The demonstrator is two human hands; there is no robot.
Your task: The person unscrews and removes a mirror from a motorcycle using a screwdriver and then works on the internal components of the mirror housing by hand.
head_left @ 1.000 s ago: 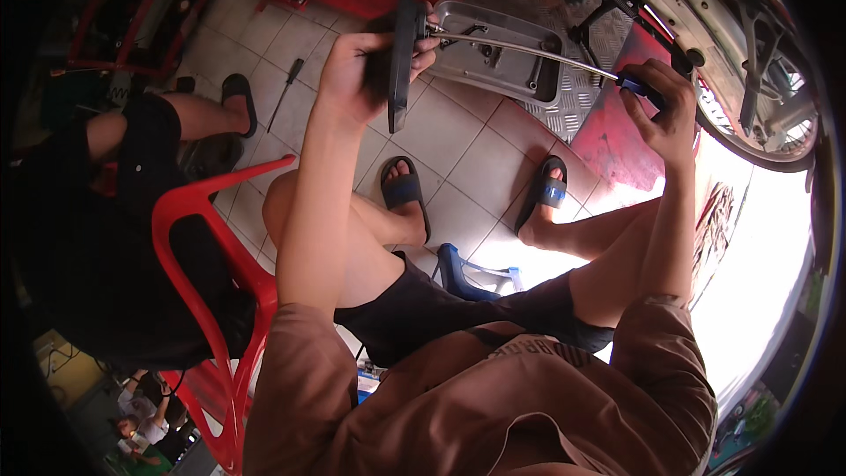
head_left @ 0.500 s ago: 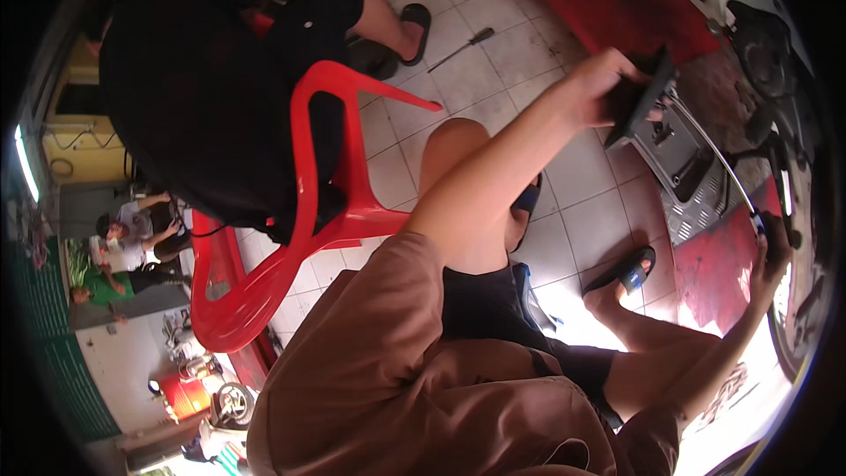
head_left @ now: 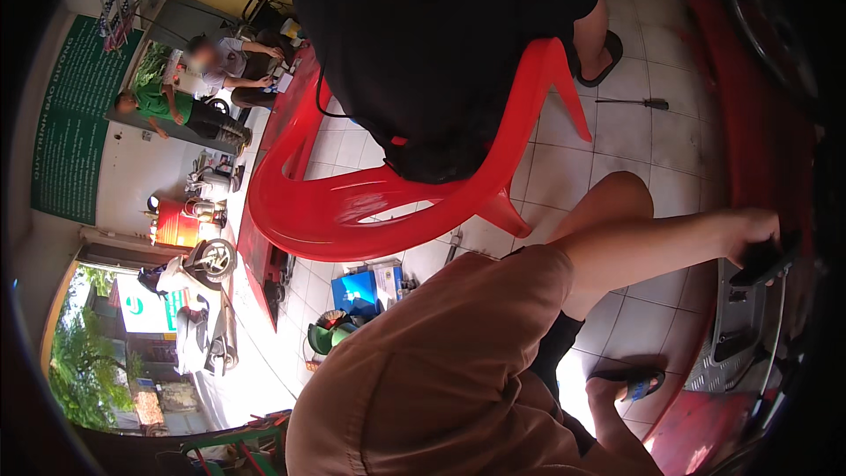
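Reaching far out to the right, my left hand (head_left: pixel 753 234) is closed on a black plate-like part (head_left: pixel 760 269), whose far side is lost in shadow. A fingertip shows just below the part's edge. Beneath it lies a grey metal tray-like piece (head_left: pixel 736 326) with a ribbed surface. A thin metal shaft (head_left: pixel 779 335) runs down past the tray at the dark right rim; its lower end is hidden. My right hand is outside the picture.
A red plastic chair (head_left: pixel 370 242) with a person in black stands close by. A long screwdriver (head_left: pixel 634 103) lies on the tiles. A blue box (head_left: pixel 355 293) and a parked motorbike (head_left: pixel 207 317) are behind. Two people (head_left: pixel 172 106) (head_left: pixel 233 62) are farther back.
The view has swung, so my left hand and the black part now sit at the right rim. My right hand, earlier holding a blue-handled screwdriver, has left the picture.
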